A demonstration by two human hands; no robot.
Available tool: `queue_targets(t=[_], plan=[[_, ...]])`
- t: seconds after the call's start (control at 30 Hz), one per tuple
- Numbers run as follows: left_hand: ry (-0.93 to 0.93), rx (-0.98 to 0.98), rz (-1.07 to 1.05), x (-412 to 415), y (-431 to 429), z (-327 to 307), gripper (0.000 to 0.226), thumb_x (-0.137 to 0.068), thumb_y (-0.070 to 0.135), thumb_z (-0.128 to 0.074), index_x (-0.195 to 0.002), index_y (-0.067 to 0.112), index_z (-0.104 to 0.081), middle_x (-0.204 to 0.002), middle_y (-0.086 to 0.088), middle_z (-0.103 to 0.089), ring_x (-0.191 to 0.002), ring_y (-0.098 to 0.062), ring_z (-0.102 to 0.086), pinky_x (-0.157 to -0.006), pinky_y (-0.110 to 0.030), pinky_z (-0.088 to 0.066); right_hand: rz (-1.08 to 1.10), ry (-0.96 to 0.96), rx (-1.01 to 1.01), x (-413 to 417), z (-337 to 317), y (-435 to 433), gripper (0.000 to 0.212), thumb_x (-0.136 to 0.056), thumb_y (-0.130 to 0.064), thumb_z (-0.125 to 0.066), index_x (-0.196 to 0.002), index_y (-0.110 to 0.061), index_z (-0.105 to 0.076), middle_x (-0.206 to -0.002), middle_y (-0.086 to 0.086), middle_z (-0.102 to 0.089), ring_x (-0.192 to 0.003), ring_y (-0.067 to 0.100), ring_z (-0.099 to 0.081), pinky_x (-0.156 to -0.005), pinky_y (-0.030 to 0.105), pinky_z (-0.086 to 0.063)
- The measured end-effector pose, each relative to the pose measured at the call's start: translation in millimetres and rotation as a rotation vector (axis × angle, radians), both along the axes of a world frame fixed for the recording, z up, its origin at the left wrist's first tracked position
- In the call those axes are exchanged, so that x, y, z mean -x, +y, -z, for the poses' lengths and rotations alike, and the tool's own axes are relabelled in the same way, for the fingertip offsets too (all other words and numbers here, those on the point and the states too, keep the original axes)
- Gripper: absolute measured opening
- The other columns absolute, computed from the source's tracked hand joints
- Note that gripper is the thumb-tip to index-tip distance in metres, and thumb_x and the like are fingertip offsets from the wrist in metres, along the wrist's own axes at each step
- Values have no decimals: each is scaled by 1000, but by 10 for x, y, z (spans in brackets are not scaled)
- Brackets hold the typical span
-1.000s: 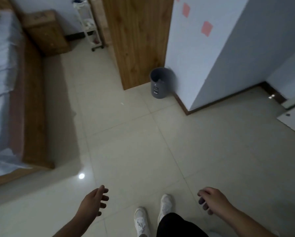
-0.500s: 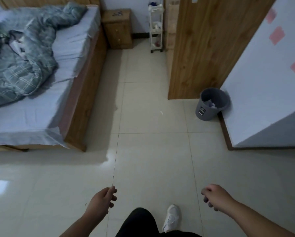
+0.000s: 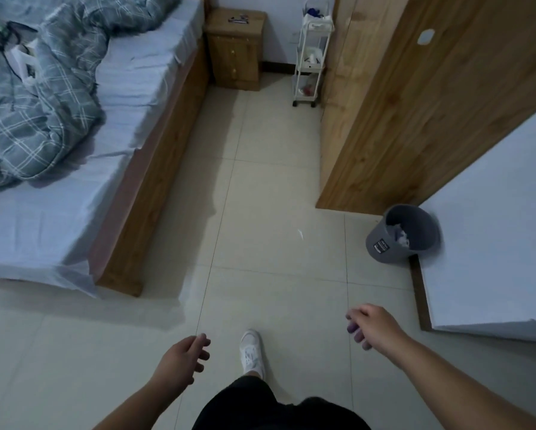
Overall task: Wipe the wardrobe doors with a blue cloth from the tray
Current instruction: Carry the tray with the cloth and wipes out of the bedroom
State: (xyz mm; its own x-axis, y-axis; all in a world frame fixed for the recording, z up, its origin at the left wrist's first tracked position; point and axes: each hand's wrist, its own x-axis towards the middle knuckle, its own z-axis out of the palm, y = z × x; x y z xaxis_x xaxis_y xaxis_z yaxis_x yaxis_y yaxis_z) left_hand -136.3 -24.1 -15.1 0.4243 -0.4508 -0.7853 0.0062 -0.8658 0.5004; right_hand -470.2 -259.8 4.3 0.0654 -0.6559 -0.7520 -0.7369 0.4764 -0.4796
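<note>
Hands: left hand [image 3: 183, 358] and right hand [image 3: 373, 323] hang low over the pale tiled floor [image 3: 270, 193]. Their fingers are loosely bent and hold nothing, as no cloth is picked up yet.
Cloth: a small blue thing [image 3: 314, 10] sits on the top tray [image 3: 319, 26] of the thin white cart [image 3: 305, 88]. It is too small to tell if it is the cloth.
Cart: it stands at the far edge of the floor, just beside the tall brown wooden wardrobe [image 3: 415, 113], handy for cleaning.
Bin: a round grey bin [image 3: 384, 243] sits by the wardrobe's near corner.
Next: likely a walk to the cart.
</note>
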Motion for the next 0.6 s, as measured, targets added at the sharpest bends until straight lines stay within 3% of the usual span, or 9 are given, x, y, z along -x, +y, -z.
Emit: queue_targets(t=[0.23,0.4,0.6], plan=[[-36,130,114,-816,-1707,-435,30,-109,40,-45,-109,22,-69,-103,-5,-74,-85,-23,-68,-69,-33,-51,115,146,-177,189,100,-414,18,-95,-13,-58,-92,4,-65,-68,16,-65,-46,22,-47,-45,23,-32],[-50,156,136,-1099,-2705,-527,32,-109,37,-45,-113,18,-70,-105,-8,-75,-84,-23,-67,-69,-32,-49,195,145,-226,14,236,-1044,14,-94,-7,-57,-89,5,-64,-65,16,-60,-44,20,-43,-46,21,-29],[-92,103,136,-1389,-3492,-553,25,-108,32,-50,-115,19,-70,-106,-9,-74,-86,-24,-67,-72,-35,-51,76,109,-220,-585,387,-2269,14,-93,-7,-55,-88,2,-64,-65,15,-62,-44,20,-46,-46,22,-31]])
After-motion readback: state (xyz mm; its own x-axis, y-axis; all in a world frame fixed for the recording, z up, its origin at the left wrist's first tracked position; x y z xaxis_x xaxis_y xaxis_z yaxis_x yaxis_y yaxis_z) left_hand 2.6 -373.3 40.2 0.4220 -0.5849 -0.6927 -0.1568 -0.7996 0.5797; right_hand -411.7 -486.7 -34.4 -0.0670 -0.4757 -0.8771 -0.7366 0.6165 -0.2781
